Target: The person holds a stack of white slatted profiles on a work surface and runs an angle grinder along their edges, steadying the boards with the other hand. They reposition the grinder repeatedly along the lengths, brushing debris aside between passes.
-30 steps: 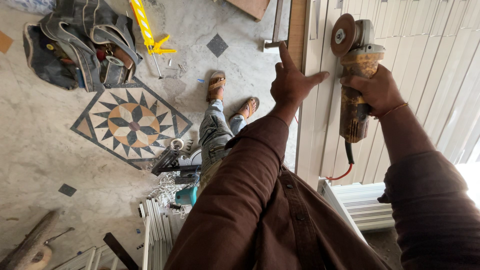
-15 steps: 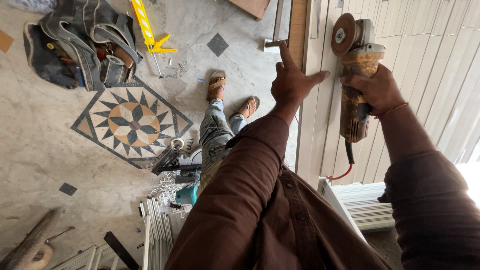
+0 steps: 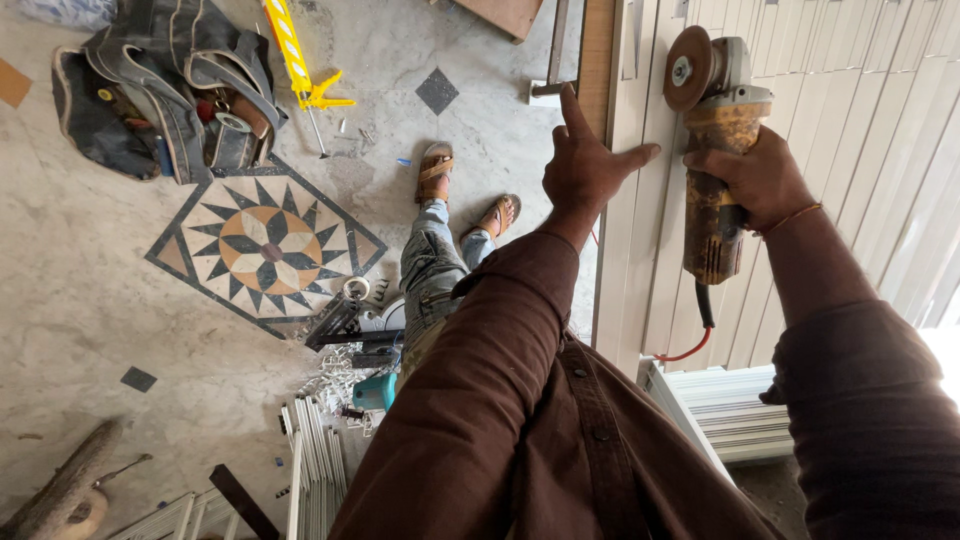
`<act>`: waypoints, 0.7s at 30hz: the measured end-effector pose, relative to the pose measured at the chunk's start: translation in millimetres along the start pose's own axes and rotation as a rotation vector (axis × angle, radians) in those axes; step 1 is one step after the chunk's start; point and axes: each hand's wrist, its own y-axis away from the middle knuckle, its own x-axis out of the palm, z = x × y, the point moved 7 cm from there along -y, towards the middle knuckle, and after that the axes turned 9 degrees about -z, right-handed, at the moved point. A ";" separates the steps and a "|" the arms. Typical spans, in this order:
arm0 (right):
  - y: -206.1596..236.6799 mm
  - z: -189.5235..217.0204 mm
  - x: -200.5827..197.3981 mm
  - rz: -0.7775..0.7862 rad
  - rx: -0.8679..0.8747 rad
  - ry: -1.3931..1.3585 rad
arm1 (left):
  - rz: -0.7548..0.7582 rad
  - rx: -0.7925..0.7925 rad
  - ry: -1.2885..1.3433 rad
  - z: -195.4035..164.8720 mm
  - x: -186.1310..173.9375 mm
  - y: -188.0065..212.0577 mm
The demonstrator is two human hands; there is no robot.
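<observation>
Wrapped tight around the body of an angle grinder [image 3: 716, 160], the right hand [image 3: 755, 180] holds the tool upright against the pale ribbed panel wall [image 3: 860, 150]; I see its rust-coloured disc [image 3: 688, 68] at the top and its dark cord [image 3: 700, 315] hanging below, turning red near the wall's foot. The left hand [image 3: 585, 165] holds nothing: its fingers are spread wide, forefinger up, palm at the cream edge strip [image 3: 625, 200] just beside the grinder. Both arms wear dark brown sleeves.

From the head camera I look down a long way to a grey stone floor [image 3: 110, 300] with an inlaid star medallion [image 3: 262, 245] in tan, black and white, and small dark diamond tiles [image 3: 437, 90] set apart from it. Two sandalled feet [image 3: 436, 170] stand beside the medallion. A dark tool bag [image 3: 160, 95] lies open near the top left, a yellow clamp-like tool [image 3: 295, 60] just beside it. Lower down sit pale metal strips [image 3: 315, 470], shavings and a teal tool [image 3: 375, 392]. A white slatted panel [image 3: 730, 410] lies at the wall's foot.
</observation>
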 end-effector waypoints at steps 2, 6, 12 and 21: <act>-1.8 0.9 -1.6 -0.012 -0.003 0.014 | -0.013 0.013 -0.003 -0.5 -0.3 -0.1; -3.2 1.2 -3.1 -0.007 -0.003 0.007 | -0.013 0.019 0.003 -0.1 0.5 -0.3; -4.7 3.4 -3.9 0.009 -0.005 0.006 | -0.013 0.020 -0.001 -0.6 0.9 0.6; -7.1 11.4 -0.6 0.011 0.001 -0.039 | -0.012 0.024 0.004 -0.7 1.7 -0.9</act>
